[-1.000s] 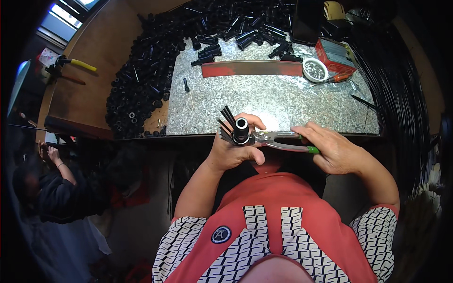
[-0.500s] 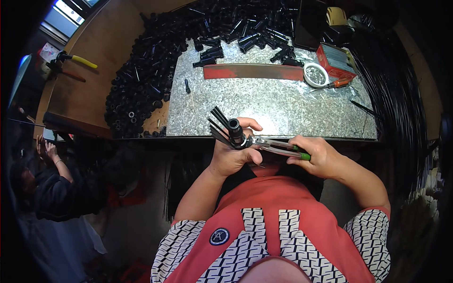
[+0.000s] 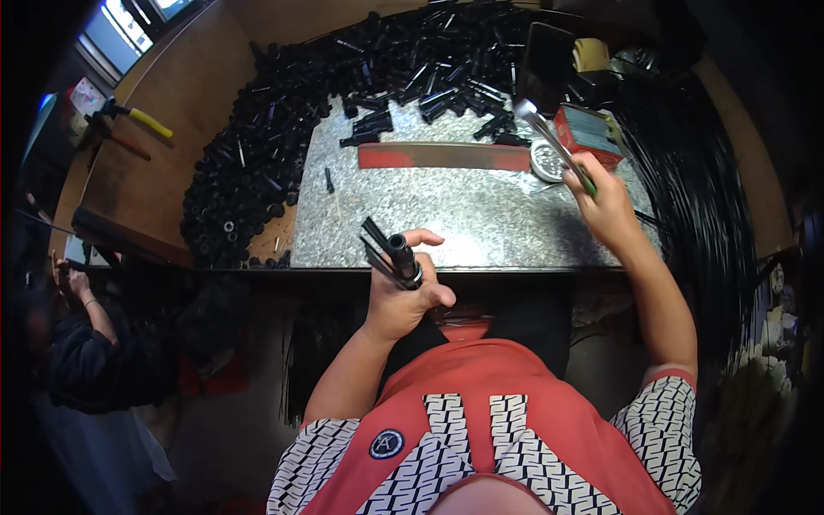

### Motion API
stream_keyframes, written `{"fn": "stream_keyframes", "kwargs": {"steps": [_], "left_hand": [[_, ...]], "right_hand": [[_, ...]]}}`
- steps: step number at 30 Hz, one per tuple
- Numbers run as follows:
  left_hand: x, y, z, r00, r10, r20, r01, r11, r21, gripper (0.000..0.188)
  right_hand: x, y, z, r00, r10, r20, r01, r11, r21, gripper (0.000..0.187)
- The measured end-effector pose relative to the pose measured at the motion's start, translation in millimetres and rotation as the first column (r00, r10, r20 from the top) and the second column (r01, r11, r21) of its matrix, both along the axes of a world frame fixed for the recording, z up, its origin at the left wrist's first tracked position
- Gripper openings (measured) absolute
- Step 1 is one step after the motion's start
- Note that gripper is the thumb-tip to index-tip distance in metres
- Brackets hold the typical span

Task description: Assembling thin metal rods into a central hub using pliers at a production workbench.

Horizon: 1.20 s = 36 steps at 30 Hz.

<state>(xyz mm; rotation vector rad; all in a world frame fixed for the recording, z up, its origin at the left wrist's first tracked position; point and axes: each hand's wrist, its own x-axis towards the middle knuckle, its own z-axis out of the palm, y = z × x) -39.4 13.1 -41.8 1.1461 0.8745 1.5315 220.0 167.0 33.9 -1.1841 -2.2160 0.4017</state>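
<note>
My left hand (image 3: 396,307) is closed around a black tubular part (image 3: 400,252) with several thin black strips beside it. The tube stands nearly upright, its open end facing up, and the thumb and a finger stretch out past it. Over the right side of the stone slab, my right hand (image 3: 608,204) grips pliers (image 3: 549,137) near their green handle end. Their metal end points up and away, above the white bowl (image 3: 544,161) and next to the red box (image 3: 586,142). A small dark part (image 3: 330,180) lies on the slab to the left.
A heap of black tubular parts (image 3: 257,146) covers the bench's back and left. A long red-and-brown bar (image 3: 442,156) lies across the grey stone slab (image 3: 343,219). Long black rods (image 3: 695,180) hang at the right. Yellow-handled pliers (image 3: 151,122) are at the left; another person (image 3: 90,335) sits beyond.
My right hand has swung the pliers up and right, away from the black tubular part, to over the bowl. My left hand has shifted slightly left and down, still holding the part.
</note>
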Motion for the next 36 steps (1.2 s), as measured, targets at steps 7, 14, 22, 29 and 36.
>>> {"fn": "stream_keyframes", "kwargs": {"steps": [7,14,22,29,36], "left_hand": [[5,-1,4,0.994,-0.016,-0.106,0.019,0.999,0.027,0.078],[3,-2,2,0.996,-0.021,-0.089,0.022,1.000,0.005,0.076],[9,-3,10,0.998,0.012,-0.055,-0.014,0.999,-0.029,0.066],[6,4,1,0.990,-0.018,-0.142,0.018,1.000,0.000,0.069],[6,6,5,0.994,-0.027,-0.105,0.025,0.999,-0.019,0.069]], "right_hand": [[-4,71,-7,0.886,-0.104,0.453,0.116,0.993,0.001,0.021],[-15,89,-30,0.810,-0.061,0.583,-0.015,0.992,0.124,0.014],[-22,72,-6,0.805,-0.005,0.593,-0.007,1.000,0.017,0.015],[-19,72,-3,0.742,-0.008,0.670,0.003,1.000,0.010,0.016],[-21,76,-5,0.783,-0.019,0.622,0.009,1.000,0.018,0.020]]}}
